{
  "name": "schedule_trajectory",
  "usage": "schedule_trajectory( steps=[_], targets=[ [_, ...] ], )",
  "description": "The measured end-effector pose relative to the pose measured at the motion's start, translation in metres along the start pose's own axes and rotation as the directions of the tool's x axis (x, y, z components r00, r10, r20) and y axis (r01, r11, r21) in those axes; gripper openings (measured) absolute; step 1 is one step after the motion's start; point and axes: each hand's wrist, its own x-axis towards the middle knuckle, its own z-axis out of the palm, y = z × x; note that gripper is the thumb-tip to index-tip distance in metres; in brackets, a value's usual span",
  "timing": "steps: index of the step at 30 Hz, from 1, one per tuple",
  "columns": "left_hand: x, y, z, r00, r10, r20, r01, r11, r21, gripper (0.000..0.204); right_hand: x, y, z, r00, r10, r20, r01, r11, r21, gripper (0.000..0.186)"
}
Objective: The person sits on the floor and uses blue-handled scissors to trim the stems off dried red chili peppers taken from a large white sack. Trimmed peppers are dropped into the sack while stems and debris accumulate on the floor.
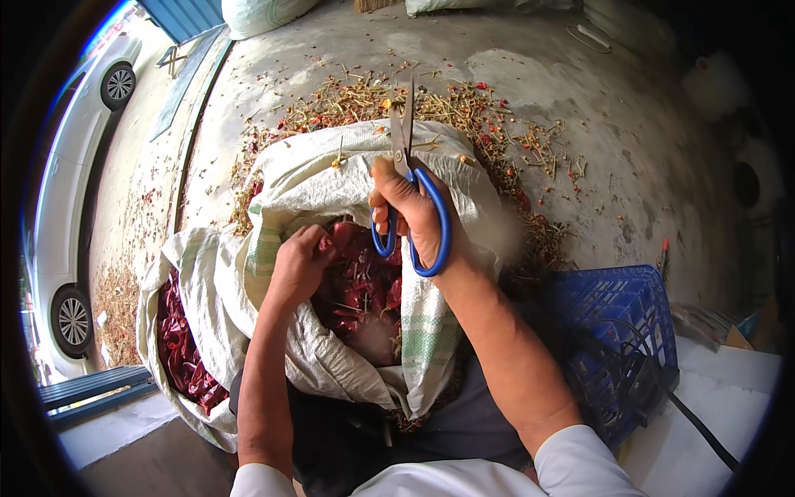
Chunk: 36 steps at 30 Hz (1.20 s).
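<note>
My right hand (420,214) is closed round the blue handles of a pair of scissors (404,132). Their blades point away from me, close together, above the white woven sack (331,189). At the sack's mouth, my left hand (298,263) has its fingers curled in a pinch on a dried red chili pepper (328,245); part of it is hidden by the fingers. Dried red chilies (364,286) with pale stems fill the sack below both hands. A few cut stems lie on the folded-back rim.
More chilies (184,352) show in a second sack opening (199,286) at the left. Cut stems (530,149) litter the concrete floor around the sack. To my right stands a blue plastic basket (617,294) with a black cable. A white car (70,190) is outside, far left.
</note>
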Motion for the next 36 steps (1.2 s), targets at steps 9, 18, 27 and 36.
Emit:
schedule_trajectory(
  steps=[9, 18, 27, 36],
  targets=[
    [-0.007, 0.006, -0.035, 0.950, -0.310, 0.033, 0.183, 0.470, -0.864, 0.020, -0.009, 0.031, 0.009, 0.982, -0.143, 0.125, 0.187, 0.600, -0.778, 0.053],
    [-0.015, -0.007, -0.051, 0.969, -0.224, 0.101, 0.076, -0.118, -0.990, 0.029, -0.016, 0.045, 0.016, 0.946, 0.004, 0.324, 0.234, 0.683, -0.692, 0.066],
    [-0.015, 0.029, -0.043, 0.925, -0.376, 0.047, 0.221, 0.435, -0.873, 0.027, -0.023, 0.036, 0.028, 0.957, -0.128, 0.260, 0.290, 0.453, -0.843, 0.052],
    [-0.011, 0.007, -0.023, 0.951, -0.174, -0.256, 0.032, 0.878, -0.477, 0.021, -0.027, 0.035, 0.031, 0.945, -0.181, 0.273, 0.324, 0.408, -0.854, 0.045]
  ],
)
